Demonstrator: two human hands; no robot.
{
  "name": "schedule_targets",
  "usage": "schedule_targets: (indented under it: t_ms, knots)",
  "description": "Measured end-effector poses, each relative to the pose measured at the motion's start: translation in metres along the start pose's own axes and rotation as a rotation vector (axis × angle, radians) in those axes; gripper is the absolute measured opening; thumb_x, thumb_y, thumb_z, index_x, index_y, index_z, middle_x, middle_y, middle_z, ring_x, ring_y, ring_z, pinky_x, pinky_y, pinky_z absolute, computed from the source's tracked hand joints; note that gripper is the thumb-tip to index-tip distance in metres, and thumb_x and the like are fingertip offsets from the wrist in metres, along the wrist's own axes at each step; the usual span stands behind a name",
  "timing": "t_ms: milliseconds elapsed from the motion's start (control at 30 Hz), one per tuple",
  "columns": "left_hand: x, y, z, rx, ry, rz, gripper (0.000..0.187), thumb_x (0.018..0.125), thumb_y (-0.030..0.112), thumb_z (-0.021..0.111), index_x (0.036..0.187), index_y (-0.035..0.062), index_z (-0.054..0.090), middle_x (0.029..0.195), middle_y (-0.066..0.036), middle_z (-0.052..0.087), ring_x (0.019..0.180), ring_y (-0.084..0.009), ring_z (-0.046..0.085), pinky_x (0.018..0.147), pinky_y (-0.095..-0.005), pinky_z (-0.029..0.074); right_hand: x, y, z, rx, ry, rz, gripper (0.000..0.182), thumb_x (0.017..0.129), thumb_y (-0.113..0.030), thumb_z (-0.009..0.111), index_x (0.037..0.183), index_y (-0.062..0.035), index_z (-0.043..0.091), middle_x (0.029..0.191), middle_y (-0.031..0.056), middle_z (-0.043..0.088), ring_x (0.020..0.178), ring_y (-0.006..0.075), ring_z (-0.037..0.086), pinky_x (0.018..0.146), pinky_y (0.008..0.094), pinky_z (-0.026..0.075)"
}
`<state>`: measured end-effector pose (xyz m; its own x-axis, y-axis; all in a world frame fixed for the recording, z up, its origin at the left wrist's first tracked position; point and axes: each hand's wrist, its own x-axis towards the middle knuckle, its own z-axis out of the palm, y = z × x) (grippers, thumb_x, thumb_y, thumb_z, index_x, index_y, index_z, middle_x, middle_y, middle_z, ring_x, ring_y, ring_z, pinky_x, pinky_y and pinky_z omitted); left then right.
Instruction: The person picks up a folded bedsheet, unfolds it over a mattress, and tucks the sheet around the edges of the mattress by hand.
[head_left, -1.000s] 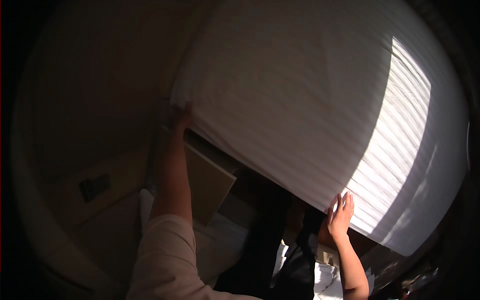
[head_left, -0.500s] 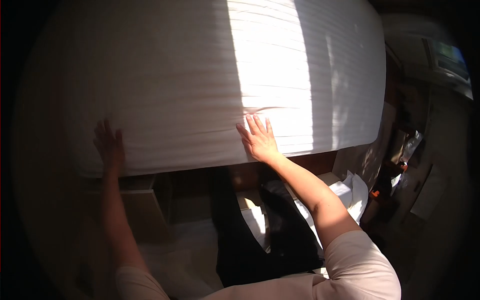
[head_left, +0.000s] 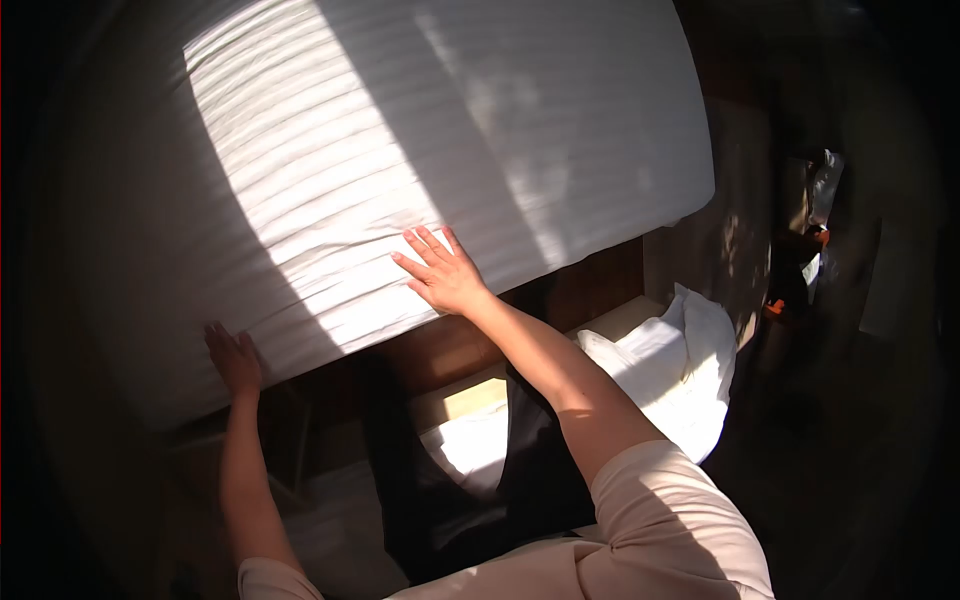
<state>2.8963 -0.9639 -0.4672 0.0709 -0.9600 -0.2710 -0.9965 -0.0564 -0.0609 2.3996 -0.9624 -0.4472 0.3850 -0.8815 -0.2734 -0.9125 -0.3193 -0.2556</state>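
A mattress in a white fitted sheet (head_left: 560,120) fills the upper part of the view, with a bright band of sunlight and fine wrinkles across it. My right hand (head_left: 443,275) lies on the sheet close to the near edge, fingers spread, at the border of the sunlit band. Further left, in shadow, my left hand (head_left: 235,362) rests on the sheet near the same edge with its fingers apart. Neither hand holds anything.
Below the mattress is a brown wooden bed frame (head_left: 600,285). Crumpled white cloth (head_left: 690,370) lies at the lower right of the bed. Small orange items (head_left: 775,307) are among dark clutter at the far right. My legs in black trousers stand against the bed.
The view has turned, so the mattress and sunlit band now slant and sit further left. Both hands remain on the sheet near its edge, and more of the white cloth shows.
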Motion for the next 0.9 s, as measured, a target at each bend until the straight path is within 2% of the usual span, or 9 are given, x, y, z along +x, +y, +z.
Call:
schedule_targets:
  t_ms: [200, 300, 400, 433, 500, 700, 800, 867, 900]
  knots:
    - [-0.077, 0.301, 0.005, -0.242, -0.047, 0.042, 0.072, 0.103, 0.039, 0.045, 0.156, -0.0017, 0.019, 0.162, -0.029, 0.013, 0.151, -0.0449, 0.012, 0.121, -0.0553, 0.011, -0.157, 0.249, -0.043, 0.043, 0.157, 0.296, 0.058, 0.096, -0.047, 0.056, 0.15, -0.0281, 0.045, 0.159, 0.0062, 0.034, 0.149, 0.0274, 0.027, 0.12, 0.0538, 0.021]
    - [-0.118, 0.448, -0.013, -0.21, -0.16, 0.046, 0.075, 0.102, 0.038, 0.049, 0.157, -0.0016, 0.017, 0.163, -0.028, 0.013, 0.151, -0.0442, 0.011, 0.121, -0.0553, 0.01, -0.273, 0.392, -0.043, -0.112, 0.055, 0.673, 0.069, 0.097, -0.048, 0.054, 0.156, -0.0204, 0.032, 0.163, 0.008, 0.025, 0.15, 0.0319, 0.024, 0.119, 0.0564, 0.022]
    - [-0.153, 0.553, -0.025, -0.329, -0.143, 0.37, 0.073, 0.1, 0.038, 0.052, 0.156, 0.0004, 0.023, 0.162, -0.028, 0.017, 0.151, -0.0446, 0.013, 0.121, -0.0557, 0.012, -0.391, 0.511, -0.025, 0.051, -0.399, 1.305, 0.074, 0.098, -0.033, 0.055, 0.159, -0.0144, 0.019, 0.16, 0.0257, 0.022, 0.147, 0.0432, 0.027, 0.117, 0.0506, 0.031]
    - [-0.159, 0.591, -0.043, -0.366, -0.2, 0.421, 0.071, 0.1, 0.038, 0.053, 0.155, 0.0012, 0.026, 0.161, -0.028, 0.019, 0.15, -0.045, 0.015, 0.121, -0.0564, 0.013, -0.416, 0.52, -0.048, -0.025, -0.434, 1.312, 0.071, 0.097, -0.028, 0.054, 0.158, -0.0122, 0.021, 0.156, 0.0306, 0.027, 0.144, 0.0429, 0.032, 0.116, 0.0499, 0.033]
    - [-0.167, 0.65, -0.073, -0.369, -0.279, 0.588, 0.069, 0.098, 0.036, 0.055, 0.154, 0.0027, 0.032, 0.16, -0.028, 0.022, 0.15, -0.0446, 0.016, 0.12, -0.0581, 0.013, -0.453, 0.552, -0.035, 0.011, -0.155, 1.304, 0.067, 0.095, -0.027, 0.058, 0.155, -0.0143, 0.032, 0.161, 0.0192, 0.026, 0.146, 0.0391, 0.03, 0.116, 0.0493, 0.032]
    - [-0.165, 0.729, -0.107, -0.179, -0.312, 0.869, 0.065, 0.093, 0.034, 0.061, 0.151, 0.0111, 0.04, 0.162, -0.018, 0.026, 0.15, -0.0404, 0.02, 0.12, -0.0586, 0.016, -0.401, 0.535, -0.082, -0.111, 0.046, 0.536, 0.067, 0.095, -0.02, 0.053, 0.157, -0.02, 0.028, 0.163, 0.0106, 0.024, 0.147, 0.0329, 0.029, 0.119, 0.051, 0.026]
    - [-0.158, 0.717, -0.103, -0.058, -0.388, 0.878, 0.064, 0.094, 0.033, 0.06, 0.15, 0.011, 0.041, 0.162, -0.018, 0.026, 0.15, -0.0403, 0.022, 0.12, -0.0574, 0.017, -0.402, 0.57, -0.073, -0.236, -0.04, 0.695, 0.072, 0.095, -0.016, 0.051, 0.159, -0.0214, 0.02, 0.164, 0.0065, 0.025, 0.147, 0.0309, 0.03, 0.119, 0.0523, 0.026]
    - [-0.152, 0.688, -0.079, -0.038, -0.422, 0.798, 0.062, 0.094, 0.033, 0.06, 0.15, 0.0112, 0.042, 0.161, -0.018, 0.027, 0.149, -0.0414, 0.023, 0.12, -0.0573, 0.02, -0.413, 0.605, -0.069, 0.21, -0.256, 1.354, 0.08, 0.09, -0.018, 0.058, 0.158, -0.0073, 0.017, 0.161, 0.0199, 0.026, 0.147, 0.0349, 0.03, 0.117, 0.0507, 0.031]
    - [-0.149, 0.679, -0.077, -0.042, -0.426, 0.777, 0.062, 0.094, 0.033, 0.06, 0.149, 0.0111, 0.043, 0.161, -0.018, 0.028, 0.149, -0.0412, 0.024, 0.12, -0.0565, 0.02, -0.427, 0.624, -0.07, 0.296, -0.34, 1.366, 0.079, 0.09, -0.018, 0.059, 0.157, -0.0043, 0.02, 0.159, 0.0229, 0.028, 0.146, 0.0371, 0.03, 0.116, 0.0503, 0.031]
